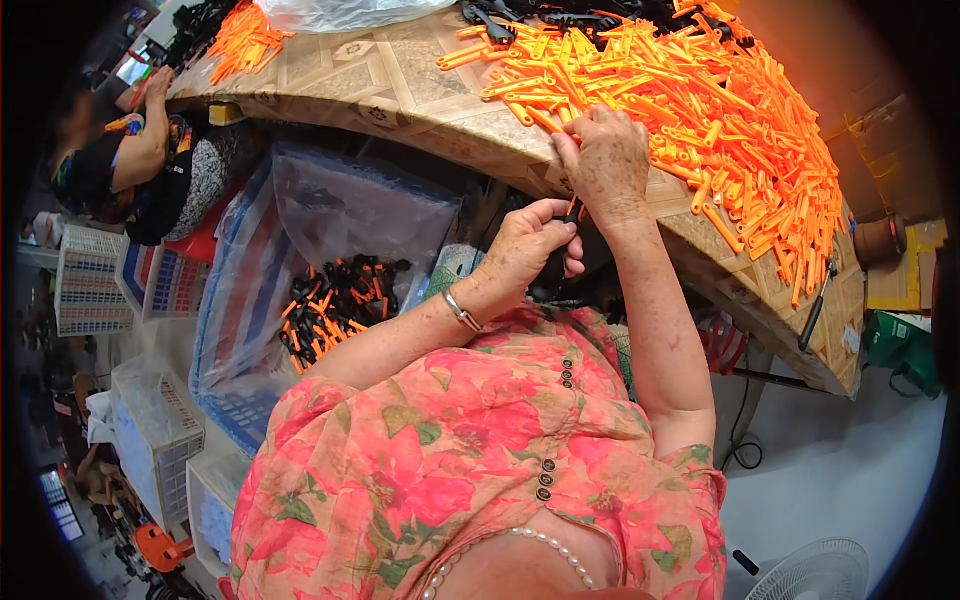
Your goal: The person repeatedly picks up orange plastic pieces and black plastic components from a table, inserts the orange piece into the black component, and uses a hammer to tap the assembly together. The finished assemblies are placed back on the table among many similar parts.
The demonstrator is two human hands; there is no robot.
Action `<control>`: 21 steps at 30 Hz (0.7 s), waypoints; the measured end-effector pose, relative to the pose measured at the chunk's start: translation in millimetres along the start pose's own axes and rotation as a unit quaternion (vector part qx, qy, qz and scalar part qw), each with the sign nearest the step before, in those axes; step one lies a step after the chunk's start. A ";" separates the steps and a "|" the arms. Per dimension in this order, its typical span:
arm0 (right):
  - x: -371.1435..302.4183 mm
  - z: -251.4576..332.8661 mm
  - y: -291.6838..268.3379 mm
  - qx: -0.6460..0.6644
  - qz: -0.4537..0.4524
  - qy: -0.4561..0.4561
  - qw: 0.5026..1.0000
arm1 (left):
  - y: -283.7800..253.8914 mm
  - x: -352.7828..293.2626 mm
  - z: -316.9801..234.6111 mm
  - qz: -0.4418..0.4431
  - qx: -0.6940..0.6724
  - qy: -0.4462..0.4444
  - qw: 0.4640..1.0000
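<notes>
My left hand [530, 245] is closed around a black plastic piece [557, 268], with a bit of orange showing at its top by the thumb. It is held just below the table's front edge; most of the piece is hidden by the fingers. Above it, my right hand [607, 160] reaches over the edge to the near side of a large pile of orange plastic handles [690, 100]. Its thumb and fingers are bent together at the end of one orange handle [545, 120]. Black plastic parts [490, 28] lie behind the pile.
Left of me, a lined blue basket [235, 395] holds black-and-orange pieces [340, 300]. A black-handled tool [818, 305] lies at the right of the patterned table [400, 75]. Another person [130, 170] sits at far left, near a smaller orange pile [245, 45]. A fan [815, 570] stands at lower right.
</notes>
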State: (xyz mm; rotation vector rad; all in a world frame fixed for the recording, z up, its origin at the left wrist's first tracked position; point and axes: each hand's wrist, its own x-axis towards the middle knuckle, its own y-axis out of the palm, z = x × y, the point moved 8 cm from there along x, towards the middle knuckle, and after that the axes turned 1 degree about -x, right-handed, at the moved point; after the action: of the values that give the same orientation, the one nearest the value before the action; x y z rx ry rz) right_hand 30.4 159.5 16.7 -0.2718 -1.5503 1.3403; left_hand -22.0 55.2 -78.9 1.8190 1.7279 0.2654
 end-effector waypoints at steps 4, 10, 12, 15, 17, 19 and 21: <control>-10.5 -19.1 -16.4 0.093 -0.050 0.008 0.994 | -1.8 -0.1 -1.0 -0.010 -0.001 0.010 1.000; -50.7 -75.4 -44.5 0.295 -0.060 0.118 0.946 | -1.8 5.2 -10.1 -0.004 0.004 0.012 1.000; -64.4 -91.5 -51.1 0.263 -0.068 0.137 0.953 | 2.5 5.7 -6.9 -0.001 0.008 0.008 1.000; -74.6 -89.8 -63.9 0.106 -0.046 0.086 0.990 | 7.2 6.6 -2.4 0.005 0.017 0.001 1.000; -79.3 -90.3 -64.2 0.018 -0.017 0.079 0.997 | 11.2 9.2 1.0 0.012 0.023 -0.003 1.000; -77.5 -85.3 -65.5 -0.019 -0.020 0.064 0.998 | 13.0 11.7 3.4 0.018 0.030 -0.005 0.999; -74.5 -82.3 -65.1 -0.025 -0.015 0.064 0.998 | 19.3 9.8 1.8 0.026 0.038 -0.005 0.999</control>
State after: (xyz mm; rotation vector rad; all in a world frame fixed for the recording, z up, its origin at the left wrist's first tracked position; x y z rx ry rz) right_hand 156.2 132.7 19.3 -0.3581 -1.4775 1.2384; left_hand -3.7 64.8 -72.3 1.9192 1.7064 0.2133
